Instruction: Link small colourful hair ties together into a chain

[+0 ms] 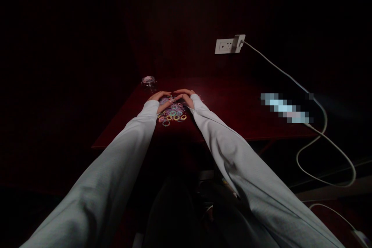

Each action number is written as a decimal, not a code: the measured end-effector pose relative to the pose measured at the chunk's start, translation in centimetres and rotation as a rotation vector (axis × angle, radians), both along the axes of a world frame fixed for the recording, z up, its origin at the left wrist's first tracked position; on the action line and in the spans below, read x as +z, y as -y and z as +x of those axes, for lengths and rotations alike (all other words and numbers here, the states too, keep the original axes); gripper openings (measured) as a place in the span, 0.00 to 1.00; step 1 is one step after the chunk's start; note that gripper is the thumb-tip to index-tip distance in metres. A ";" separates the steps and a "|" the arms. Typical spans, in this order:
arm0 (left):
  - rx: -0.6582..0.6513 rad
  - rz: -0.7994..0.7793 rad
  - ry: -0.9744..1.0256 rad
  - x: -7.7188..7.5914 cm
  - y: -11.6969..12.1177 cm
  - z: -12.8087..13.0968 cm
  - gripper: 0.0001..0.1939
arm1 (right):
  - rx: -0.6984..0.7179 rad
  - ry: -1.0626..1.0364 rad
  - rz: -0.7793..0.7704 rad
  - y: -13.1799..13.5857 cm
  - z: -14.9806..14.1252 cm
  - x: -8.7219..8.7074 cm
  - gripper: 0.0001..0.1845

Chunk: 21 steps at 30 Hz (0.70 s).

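Both my hands are cupped around a pile of small colourful hair ties (173, 113) on the dark red table. At the left side of the pile, my left hand (159, 97) curves inward with its fingers stretched out. My right hand (186, 96) mirrors it on the right, fingertips close to those of the left at the far side. The palms and the middle of the pile are partly hidden by the thumbs. Yellow, teal and pink ties spread out on the near side, between my wrists.
A small clear jar (149, 82) with something pale pink at its top stands behind my left hand. To the right on the table (226, 120) lies a pixelated object (286, 108). A white cable (286, 73) runs from it to a wall socket (223, 46).
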<state>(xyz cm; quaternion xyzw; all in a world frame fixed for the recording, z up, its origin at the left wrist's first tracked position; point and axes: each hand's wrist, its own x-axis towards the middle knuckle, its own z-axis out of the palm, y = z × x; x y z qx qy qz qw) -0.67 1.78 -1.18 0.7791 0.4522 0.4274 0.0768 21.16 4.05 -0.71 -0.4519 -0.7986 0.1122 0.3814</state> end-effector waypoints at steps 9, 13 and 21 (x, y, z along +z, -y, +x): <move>0.424 0.040 -0.061 0.7 0.4 0.6 0.12 | -0.383 0.054 -0.141 1.6 0.9 1.8 0.17; 0.519 0.041 -0.051 0.8 0.5 0.3 0.12 | -0.319 0.093 -0.175 1.2 1.0 1.5 0.16; 0.734 -0.141 0.040 0.8 0.0 -0.3 0.18 | -0.138 -0.014 -0.175 -0.2 0.4 0.3 0.16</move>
